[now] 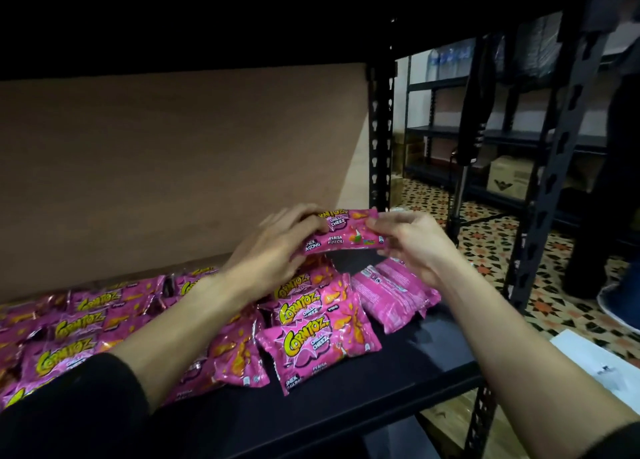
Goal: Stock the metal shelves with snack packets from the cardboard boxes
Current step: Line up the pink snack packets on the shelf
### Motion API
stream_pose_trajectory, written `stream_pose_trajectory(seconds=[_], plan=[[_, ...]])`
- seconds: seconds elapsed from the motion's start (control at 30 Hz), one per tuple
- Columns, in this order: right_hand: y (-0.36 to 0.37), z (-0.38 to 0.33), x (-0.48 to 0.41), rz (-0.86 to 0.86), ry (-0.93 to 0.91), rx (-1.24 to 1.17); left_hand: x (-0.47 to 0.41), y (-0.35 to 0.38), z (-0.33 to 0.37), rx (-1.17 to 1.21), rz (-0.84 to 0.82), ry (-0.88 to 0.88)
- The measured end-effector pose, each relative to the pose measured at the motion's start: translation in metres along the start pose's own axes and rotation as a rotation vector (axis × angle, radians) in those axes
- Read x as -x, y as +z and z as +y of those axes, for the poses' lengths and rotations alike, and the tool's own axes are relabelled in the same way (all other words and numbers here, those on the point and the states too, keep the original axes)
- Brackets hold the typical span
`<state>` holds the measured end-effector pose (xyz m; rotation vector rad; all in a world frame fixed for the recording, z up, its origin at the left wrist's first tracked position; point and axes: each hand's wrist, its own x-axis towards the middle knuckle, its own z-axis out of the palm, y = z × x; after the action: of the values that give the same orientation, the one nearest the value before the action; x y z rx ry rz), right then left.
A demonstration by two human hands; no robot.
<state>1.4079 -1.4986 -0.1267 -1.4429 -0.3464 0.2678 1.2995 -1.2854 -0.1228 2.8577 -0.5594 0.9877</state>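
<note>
A pink snack packet (346, 231) is held up above the black metal shelf (398, 365), label facing me. My left hand (277, 247) grips its left end and my right hand (412, 243) pinches its right end. Below it, several matching pink packets (311, 337) lie in a pile across the left and middle of the shelf. Two more packets (391, 292) lie back side up just under my right hand. No cardboard box with packets is in reach in this view.
A brown board (173, 167) backs the shelf. Black slotted uprights (379, 139) stand at the right end. Beyond is a patterned tile floor (485, 243), another rack with a cardboard box (509, 178), a person's shoe (620, 306), and white paper (599, 365).
</note>
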Motion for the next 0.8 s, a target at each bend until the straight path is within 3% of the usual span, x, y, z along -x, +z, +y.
stream_pose_trajectory(seconds=[0.17,0.33,0.67,0.8], plan=[[-0.012,0.007,-0.044,0.157,0.025,0.064,-0.017,0.021,-0.015,-0.035,-0.077,-0.163],[-0.025,0.029,-0.087,0.321,0.038,0.357,-0.022,0.042,-0.038,0.008,-0.274,-0.453],[-0.009,0.041,-0.109,0.115,0.041,0.942,-0.035,0.070,-0.065,-0.022,-0.476,-0.658],[0.002,0.036,-0.101,0.123,-0.075,1.135,-0.036,0.075,-0.069,0.004,-0.533,-0.687]])
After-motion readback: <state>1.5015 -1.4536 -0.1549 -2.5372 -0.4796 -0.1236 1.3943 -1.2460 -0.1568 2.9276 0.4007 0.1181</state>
